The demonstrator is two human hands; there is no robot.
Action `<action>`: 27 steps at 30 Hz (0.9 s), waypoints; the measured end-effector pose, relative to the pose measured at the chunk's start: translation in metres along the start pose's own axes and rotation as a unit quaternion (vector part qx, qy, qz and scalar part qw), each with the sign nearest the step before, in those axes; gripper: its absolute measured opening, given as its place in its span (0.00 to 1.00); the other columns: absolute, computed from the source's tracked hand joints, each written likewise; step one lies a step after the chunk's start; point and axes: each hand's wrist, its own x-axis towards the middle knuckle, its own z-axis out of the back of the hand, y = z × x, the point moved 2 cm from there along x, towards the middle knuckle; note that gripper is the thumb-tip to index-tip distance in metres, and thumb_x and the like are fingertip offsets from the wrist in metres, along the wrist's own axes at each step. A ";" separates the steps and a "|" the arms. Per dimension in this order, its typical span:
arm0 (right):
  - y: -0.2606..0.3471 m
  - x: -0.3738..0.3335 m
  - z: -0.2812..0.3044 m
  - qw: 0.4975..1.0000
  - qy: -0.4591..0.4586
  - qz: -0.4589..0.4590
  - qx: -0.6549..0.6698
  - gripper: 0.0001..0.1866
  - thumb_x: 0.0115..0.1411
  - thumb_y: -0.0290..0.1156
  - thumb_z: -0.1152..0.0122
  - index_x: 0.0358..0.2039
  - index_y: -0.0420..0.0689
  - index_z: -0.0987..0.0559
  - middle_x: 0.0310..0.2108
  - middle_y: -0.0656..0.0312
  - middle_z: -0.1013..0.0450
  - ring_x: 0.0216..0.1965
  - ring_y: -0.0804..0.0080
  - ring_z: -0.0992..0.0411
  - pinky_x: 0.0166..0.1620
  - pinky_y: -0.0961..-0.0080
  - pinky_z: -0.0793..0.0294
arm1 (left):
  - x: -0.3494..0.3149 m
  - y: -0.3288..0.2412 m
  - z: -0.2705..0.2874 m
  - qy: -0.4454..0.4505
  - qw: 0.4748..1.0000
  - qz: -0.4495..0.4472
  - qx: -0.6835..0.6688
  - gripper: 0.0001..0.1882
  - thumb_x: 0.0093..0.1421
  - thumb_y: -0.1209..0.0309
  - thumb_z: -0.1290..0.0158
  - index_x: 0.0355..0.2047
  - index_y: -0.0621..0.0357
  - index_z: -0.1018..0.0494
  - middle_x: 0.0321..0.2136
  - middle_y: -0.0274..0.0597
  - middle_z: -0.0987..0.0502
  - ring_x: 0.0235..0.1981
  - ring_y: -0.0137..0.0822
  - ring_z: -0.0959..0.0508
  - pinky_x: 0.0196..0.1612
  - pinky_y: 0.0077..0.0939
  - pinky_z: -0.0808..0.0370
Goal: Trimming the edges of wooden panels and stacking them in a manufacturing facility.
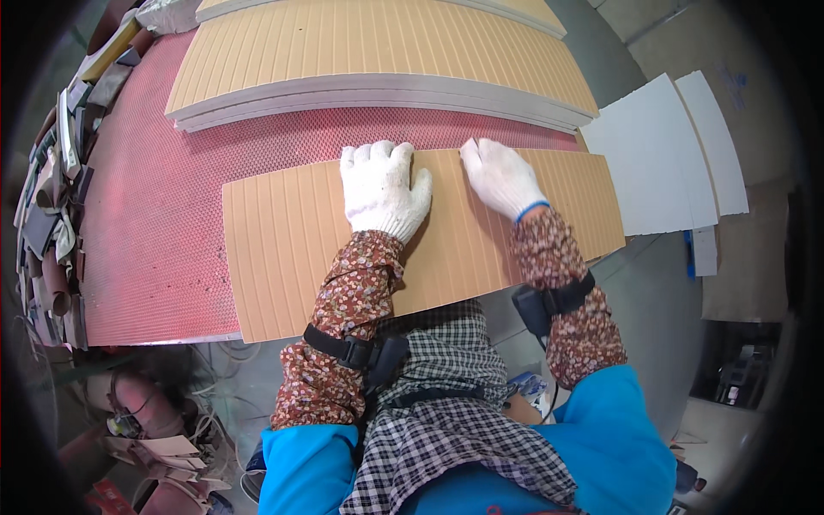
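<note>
A tan grooved panel point(283, 249) lies across the near part of the red mesh-topped table, and its near edge overhangs toward my body. My left hand point(382, 190), in a white knit glove, rests flat on it with the fingers reaching to the far edge and the thumb apart. Farther right, my right hand point(505, 178), also gloved, has its fingers closed in a pinch at that same far edge. Whatever those fingertips grip is too small and too covered to make out.
Beyond the panel, a stack of similar tan panels point(386, 64) with white edges sits on the red mesh tabletop point(154, 232). White sheets point(648, 159) stand off to the right. Scraps and rolls point(53, 227) crowd the table's left side. Loose pieces and hoses point(172, 455) lie below, lower left.
</note>
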 end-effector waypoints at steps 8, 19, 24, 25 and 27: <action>-0.048 0.071 -0.036 0.990 0.083 -0.027 0.110 0.26 0.73 0.44 0.59 0.42 0.36 0.16 0.46 0.36 0.21 0.50 0.38 0.22 0.54 0.45 0.23 | 0.002 -0.004 -0.004 -0.004 1.000 -0.001 -0.022 0.16 0.57 0.62 0.39 0.43 0.56 0.19 0.40 0.44 0.19 0.48 0.47 0.23 0.60 0.47 0.34; 0.019 -0.037 0.005 1.000 0.011 -0.027 -0.009 0.15 0.69 0.31 0.52 0.50 0.38 0.25 0.36 0.48 0.24 0.33 0.51 0.18 0.32 0.55 0.16 | -0.002 0.001 -0.003 -0.014 1.000 -0.006 -0.014 0.16 0.58 0.61 0.39 0.43 0.55 0.18 0.40 0.43 0.19 0.49 0.46 0.23 0.61 0.45 0.34; 0.057 -0.123 0.026 0.994 0.024 -0.084 0.063 0.15 0.74 0.36 0.54 0.48 0.40 0.24 0.30 0.49 0.22 0.29 0.51 0.18 0.28 0.55 0.20 | -0.001 0.005 -0.002 0.005 1.000 0.001 -0.007 0.17 0.58 0.60 0.39 0.45 0.54 0.18 0.42 0.43 0.19 0.51 0.47 0.24 0.63 0.46 0.35; 0.061 -0.142 0.024 0.988 0.030 -0.124 0.093 0.16 0.74 0.38 0.53 0.47 0.40 0.23 0.26 0.50 0.23 0.26 0.51 0.19 0.27 0.56 0.21 | 0.001 0.004 -0.002 0.015 1.000 0.005 -0.010 0.18 0.59 0.60 0.39 0.46 0.54 0.18 0.43 0.43 0.19 0.52 0.46 0.24 0.63 0.46 0.35; 0.075 -0.175 0.024 0.976 0.017 -0.170 0.133 0.16 0.74 0.40 0.50 0.42 0.41 0.21 0.18 0.51 0.24 0.21 0.52 0.21 0.25 0.56 0.23 | 0.001 0.005 -0.004 0.010 1.000 0.000 -0.008 0.17 0.59 0.60 0.39 0.45 0.54 0.18 0.43 0.42 0.19 0.52 0.47 0.24 0.63 0.46 0.35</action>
